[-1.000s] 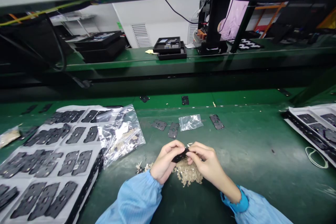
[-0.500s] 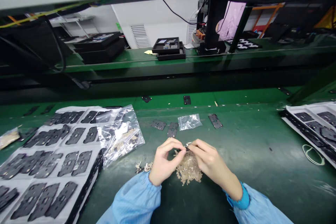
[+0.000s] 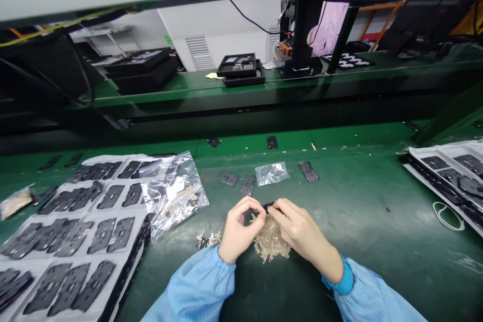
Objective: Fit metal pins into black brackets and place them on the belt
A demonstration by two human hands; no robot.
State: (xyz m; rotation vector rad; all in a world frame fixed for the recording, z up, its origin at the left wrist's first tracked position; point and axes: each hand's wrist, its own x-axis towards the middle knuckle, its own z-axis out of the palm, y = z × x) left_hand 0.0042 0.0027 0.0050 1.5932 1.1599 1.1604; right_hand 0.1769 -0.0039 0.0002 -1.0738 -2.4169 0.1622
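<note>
My left hand (image 3: pixel 237 231) and my right hand (image 3: pixel 298 231) meet over a heap of small tan pieces (image 3: pixel 270 244) on the green bench (image 3: pixel 358 221). Both pinch a small black flat part (image 3: pixel 268 206) between thumb and fingertips, and most of it is hidden by the fingers. Both arms wear light blue sleeves. Three more loose black plates (image 3: pixel 228 178) lie just beyond the hands, beside a small clear bag (image 3: pixel 271 173).
A white tray (image 3: pixel 22 292) with several black plates fills the left side, and a clear bag of tan pieces (image 3: pixel 175 196) overlaps it. Another tray of plates (image 3: pixel 449 171) sits at the right edge with a rubber band (image 3: pixel 448 215). Stacked black trays (image 3: pixel 241 68) stand on the far shelf.
The black part, seen broad side between my fingers a second ago, is now mostly hidden in the pinch. Both hands have stayed over the tan heap, shifting only slightly.
</note>
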